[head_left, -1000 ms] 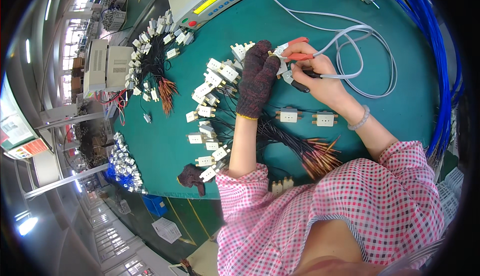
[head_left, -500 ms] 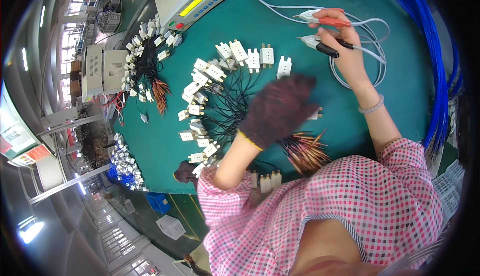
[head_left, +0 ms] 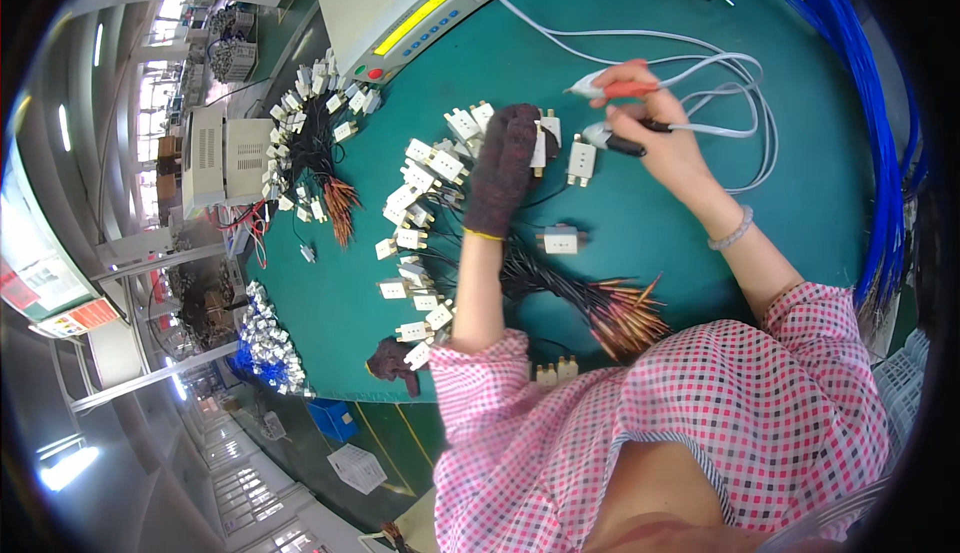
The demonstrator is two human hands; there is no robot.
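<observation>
My left hand (head_left: 503,173), in a dark knitted glove, is closed around a white block-shaped connector (head_left: 540,149) in the arc of connectors. Bare, my right hand (head_left: 665,133) grips two test clips together: a red-handled clip (head_left: 630,90) above and a black-handled clip (head_left: 624,145) below. Their pale tips point left, towards the held connector, apart from it. Just below the tips lies a loose white connector (head_left: 581,162). Another white connector (head_left: 562,241) rests nearer to me. Black wires fan from the connectors into a bundle with copper-coloured ends (head_left: 628,318).
A bench meter (head_left: 420,18) with a yellow display stands at the back; a grey cable (head_left: 640,35) joins it to the clips. A second wire bundle (head_left: 325,143) lies left. Blue cables (head_left: 870,153) run down the right side. A spare glove (head_left: 393,361) lies at the near left edge.
My left hand has moved up and away from me, from above the wires to a connector, and closed on it. My right hand has come slightly lower and left with the clips.
</observation>
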